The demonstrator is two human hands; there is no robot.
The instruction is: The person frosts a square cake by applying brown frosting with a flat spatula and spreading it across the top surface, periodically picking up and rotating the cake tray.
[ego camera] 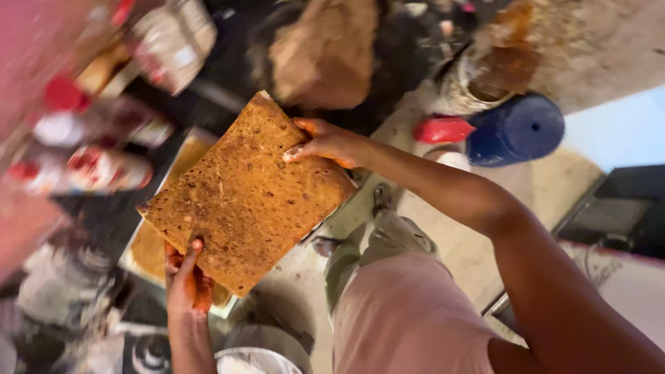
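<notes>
I hold a flat, rectangular orange-brown sheet [242,197] with a rough speckled surface, tilted in the air. My left hand [185,280] grips its lower edge, thumb on top. My right hand [325,142] grips its upper right edge, fingers stained orange. Directly under the sheet lies a white tray [145,256] with a similar orange-brown layer in it.
Blurred bottles with red caps [83,166] lie at the left. A blue drum [516,130] and a red object [443,129] stand at the upper right, next to a dirty pot [478,86]. A brown heap [322,52] sits at the top. My legs and sandalled feet [377,228] stand on a pale floor.
</notes>
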